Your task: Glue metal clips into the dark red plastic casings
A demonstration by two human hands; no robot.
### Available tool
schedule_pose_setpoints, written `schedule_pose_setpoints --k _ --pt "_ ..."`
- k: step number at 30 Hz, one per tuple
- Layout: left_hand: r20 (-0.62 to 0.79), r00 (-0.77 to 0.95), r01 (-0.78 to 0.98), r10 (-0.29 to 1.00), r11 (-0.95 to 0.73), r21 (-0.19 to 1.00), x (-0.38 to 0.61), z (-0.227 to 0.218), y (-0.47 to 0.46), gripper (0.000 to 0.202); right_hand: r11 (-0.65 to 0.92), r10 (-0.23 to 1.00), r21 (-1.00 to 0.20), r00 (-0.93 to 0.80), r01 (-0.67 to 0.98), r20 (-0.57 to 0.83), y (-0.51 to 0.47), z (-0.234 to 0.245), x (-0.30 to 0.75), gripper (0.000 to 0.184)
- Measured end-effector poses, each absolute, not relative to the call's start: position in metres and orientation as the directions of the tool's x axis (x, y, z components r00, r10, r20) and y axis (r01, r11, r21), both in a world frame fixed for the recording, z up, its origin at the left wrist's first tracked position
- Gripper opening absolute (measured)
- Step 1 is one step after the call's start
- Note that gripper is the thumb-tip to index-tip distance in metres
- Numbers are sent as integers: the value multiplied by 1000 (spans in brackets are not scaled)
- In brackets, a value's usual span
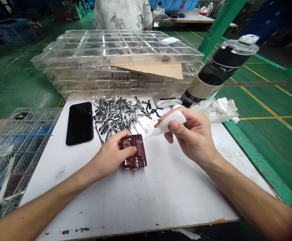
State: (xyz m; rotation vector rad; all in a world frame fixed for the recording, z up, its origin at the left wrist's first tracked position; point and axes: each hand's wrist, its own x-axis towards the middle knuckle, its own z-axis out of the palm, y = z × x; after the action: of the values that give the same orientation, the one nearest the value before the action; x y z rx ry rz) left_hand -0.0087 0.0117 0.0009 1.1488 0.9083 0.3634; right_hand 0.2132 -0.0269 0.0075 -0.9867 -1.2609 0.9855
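Note:
My left hand grips a glossy dark red plastic part and holds it down on the white table. My right hand is closed around a small white squeeze bottle. The bottle's thin nozzle points left and touches the top edge of the red part. Just behind both hands lies a pile of several shiny metal clips.
A black phone lies left of the clips. Stacked clear compartment trays with a cardboard sheet fill the back. A dark bottle, white cloth and a small device sit back right. More clear trays stand left. A person stands behind.

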Motion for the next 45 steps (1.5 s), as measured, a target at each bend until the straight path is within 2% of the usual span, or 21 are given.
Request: schedule_pose_setpoints --k 8,24,27,32,40,45 --pt "-398 600 180 693 368 912 -9 -4 13 15 156 981 -988 -118 -16 157 -31 7 212 20" --pt "-392 610 169 688 371 913 -10 -4 13 14 139 978 -990 -158 11 135 -32 9 210 18" --pt "-397 603 166 692 377 911 -10 -4 13 13 161 978 -987 -135 7 158 -32 8 211 18" --pt "-390 612 155 688 379 912 -11 -5 12 12 303 953 -952 -3 -40 304 -28 10 217 20" --pt "-415 609 202 676 373 905 -13 -6 14 11 367 924 -930 104 38 369 -23 28 246 18" --pt "-469 562 248 681 402 881 -9 1 11 24 385 916 -923 116 11 384 -22 41 263 35"
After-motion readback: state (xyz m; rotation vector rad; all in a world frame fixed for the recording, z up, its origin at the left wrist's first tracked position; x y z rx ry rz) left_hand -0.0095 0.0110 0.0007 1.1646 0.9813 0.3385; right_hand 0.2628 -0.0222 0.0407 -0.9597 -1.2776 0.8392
